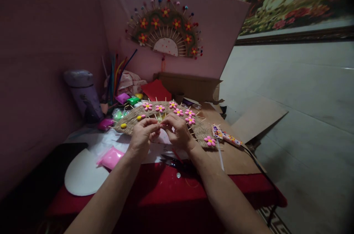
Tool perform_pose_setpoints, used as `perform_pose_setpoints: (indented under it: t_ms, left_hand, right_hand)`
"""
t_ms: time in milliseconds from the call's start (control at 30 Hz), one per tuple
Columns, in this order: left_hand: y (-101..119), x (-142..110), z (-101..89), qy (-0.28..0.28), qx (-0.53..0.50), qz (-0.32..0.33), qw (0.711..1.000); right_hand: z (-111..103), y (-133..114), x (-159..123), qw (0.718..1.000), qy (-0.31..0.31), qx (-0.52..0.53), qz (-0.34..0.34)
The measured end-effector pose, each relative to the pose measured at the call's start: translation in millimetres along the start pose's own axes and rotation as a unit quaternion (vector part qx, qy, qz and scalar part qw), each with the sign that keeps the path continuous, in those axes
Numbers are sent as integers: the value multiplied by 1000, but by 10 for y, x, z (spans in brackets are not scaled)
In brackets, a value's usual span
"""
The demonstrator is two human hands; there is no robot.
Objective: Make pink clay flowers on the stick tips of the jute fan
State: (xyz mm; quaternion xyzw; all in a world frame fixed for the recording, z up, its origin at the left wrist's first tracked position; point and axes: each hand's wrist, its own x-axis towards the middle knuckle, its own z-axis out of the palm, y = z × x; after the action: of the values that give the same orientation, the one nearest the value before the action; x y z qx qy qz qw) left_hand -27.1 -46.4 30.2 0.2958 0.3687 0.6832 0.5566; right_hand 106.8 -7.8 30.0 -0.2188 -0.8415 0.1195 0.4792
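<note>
My left hand (143, 133) and my right hand (178, 131) meet over a jute-wound fan craft (132, 117) lying on the table. Their fingertips are pinched together on something small I cannot make out. The fan has wooden sticks poking from its rim, several pink clay flowers (159, 108) with yellow centres, and two bare yellow dots (141, 117) at its left. One more pink flower (209, 140) sits on the fan's right end, beside my right wrist.
A decorated glue gun (226, 137) with its cord lies right of the fan. Scissors (177, 162), a pink clay packet (110, 157) and a white half-round board (83, 173) lie near me. Clay packets, pipe cleaners and a purple jar (83, 94) stand behind. A finished fan (166, 27) hangs on the pink backboard.
</note>
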Motion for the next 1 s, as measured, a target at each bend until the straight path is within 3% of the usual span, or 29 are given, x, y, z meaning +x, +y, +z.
perform_pose_setpoints:
  t_ms: [100, 200, 267, 333, 467, 633, 733, 1000]
  left_hand:
    - [13, 27, -27, -5, -10, 4, 1000]
    - [29, 51, -52, -10, -22, 33, 999]
    - [34, 48, -52, -19, -36, 40, 998]
    - [33, 26, -37, -50, -42, 21, 998]
    - [13, -30, 8, -122, -29, -37, 991]
    - [0, -40, 12, -125, -26, -36, 991]
    - [12, -31, -17, -118, -18, -40, 992]
    - [16, -36, -22, -119, -22, -64, 991]
  right_hand:
    - [22, 25, -5, 986, 21, 135, 93]
    - [53, 74, 2, 931, 19, 315, 184]
    - [68, 97, 15, 910, 37, 357, 208]
    - [78, 102, 29, 910, 68, 347, 217]
    - [110, 95, 34, 941, 108, 263, 183]
    - [177, 95, -3, 959, 155, 203, 122]
    - [163, 64, -13, 972, 124, 172, 99]
    - [132, 75, 10, 964, 123, 205, 117]
